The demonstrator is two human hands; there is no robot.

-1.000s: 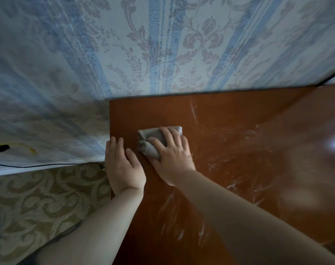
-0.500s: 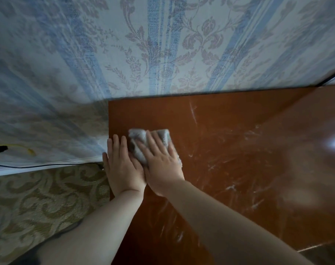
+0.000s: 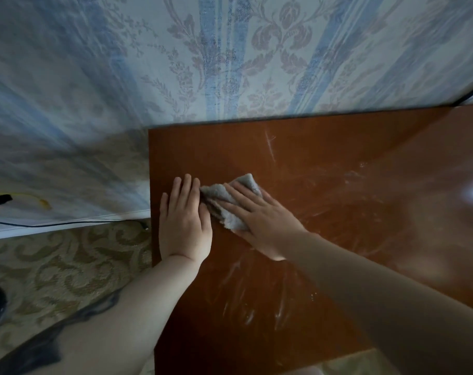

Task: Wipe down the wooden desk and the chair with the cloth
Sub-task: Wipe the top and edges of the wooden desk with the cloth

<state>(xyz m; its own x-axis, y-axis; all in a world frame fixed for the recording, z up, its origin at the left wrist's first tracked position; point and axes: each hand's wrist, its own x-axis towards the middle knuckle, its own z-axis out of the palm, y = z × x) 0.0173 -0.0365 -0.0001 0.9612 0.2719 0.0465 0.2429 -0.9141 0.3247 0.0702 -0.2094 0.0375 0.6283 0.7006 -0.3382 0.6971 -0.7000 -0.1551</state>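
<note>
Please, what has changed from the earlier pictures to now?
The right hand, pressing the grey folded cloth, slid left toward the left hand, then slightly back right. The left hand stayed flat at the left edge of the reddish-brown wooden desk.

Crumpled grey cloth [image 3: 231,204] on streaked desk [image 3: 324,185]
</note>
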